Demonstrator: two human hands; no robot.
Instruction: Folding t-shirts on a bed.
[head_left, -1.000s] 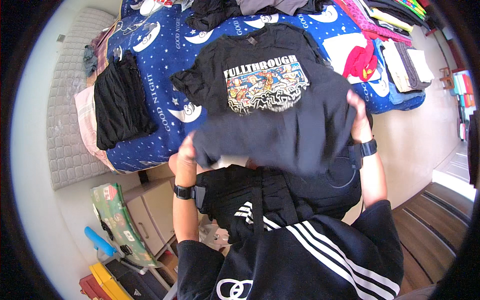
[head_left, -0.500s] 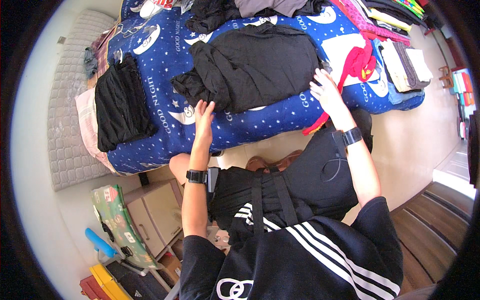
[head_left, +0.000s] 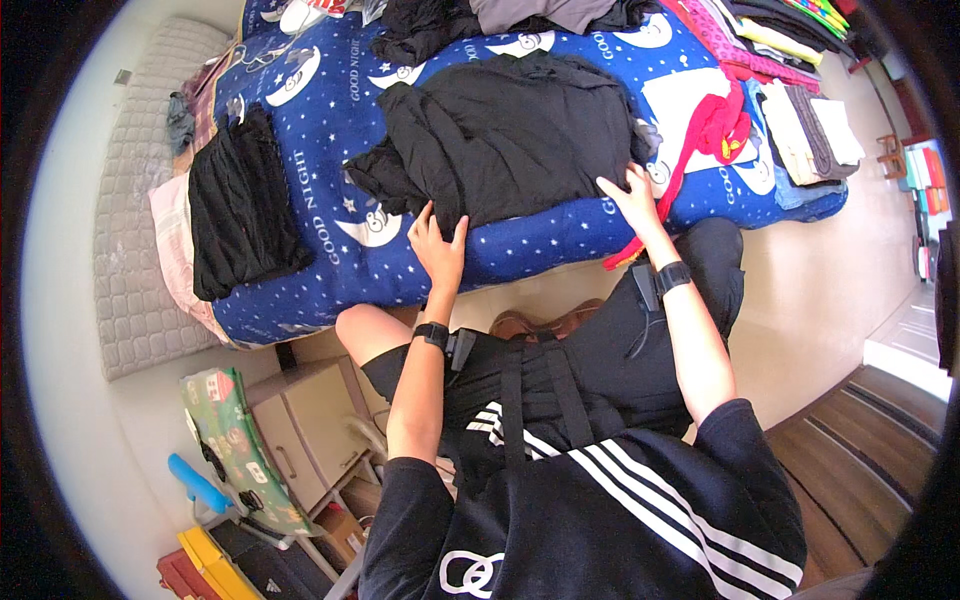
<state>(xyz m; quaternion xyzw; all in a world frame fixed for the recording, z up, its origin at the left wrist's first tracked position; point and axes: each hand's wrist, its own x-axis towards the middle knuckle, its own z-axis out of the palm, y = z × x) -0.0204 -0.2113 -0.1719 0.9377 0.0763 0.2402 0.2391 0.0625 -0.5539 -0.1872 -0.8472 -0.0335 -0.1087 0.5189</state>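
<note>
A black cloth garment [head_left: 530,140] lies spread and wrinkled on a blue bedspread with moons and stars [head_left: 330,195]. At its near left edge is my left hand [head_left: 437,250], thumb and fingers apart, the tips touching the cloth. My right hand [head_left: 637,208] sits at the near right corner, its fingers also spread, with the tips at the cloth's edge. Neither hand visibly grips the fabric. Just right of my right hand, a red cloth strip [head_left: 705,135] trails across a white piece of cloth [head_left: 670,95] and over the bed's edge.
A folded black garment [head_left: 245,210] lies at the bed's left end. Folded clothes [head_left: 805,135] are stacked at the right, with more piles [head_left: 760,45] behind. Dark and grey clothes [head_left: 540,15] lie at the back. A cabinet [head_left: 315,425] stands below left.
My left hand has moved right, onto the garment's near edge. The right hand has shifted a little left and nearer to me. The garment's right side has changed shape slightly.
</note>
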